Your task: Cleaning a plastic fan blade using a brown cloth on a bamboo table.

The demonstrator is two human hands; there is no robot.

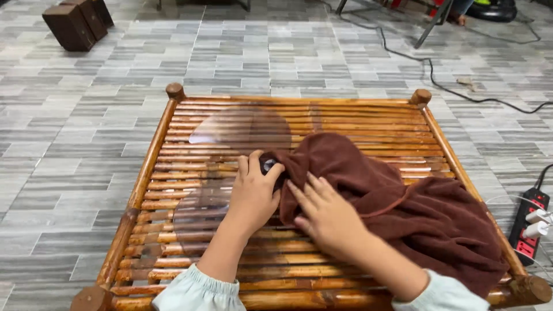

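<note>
Far left, two dark wooden blocks (78,22) sit on the grey tiled floor (69,144), well away from the action. Coming in, the bamboo table (144,173) fills the middle, with a clear plastic sheet (230,138) lying across its slats, glare on it.

Now the left hand (252,193): fingers curled around a small dark object (268,166), thumb and forefinger pinching it at the near edge of the cloth. What the object is, I can't tell; only a sliver shows between the fingers.

Just beside it, the right hand (327,214) lies flat on the brown towel (403,201), fingers spread and loose, pressing the fabric rather than gripping it. The towel is heaped over the right half of the table, its corner bunched up against the left hand.

Reading it as I see it: this looks like the wiping or wrapping stage, cloth meeting object. The next move calls for a firm left-hand hold while the right gathers fabric without dragging the whole towel off the slats.

Far right, a black and red power strip (530,222) on the floor, white plugs in it, and a black cable (438,86) trailing off.
</note>
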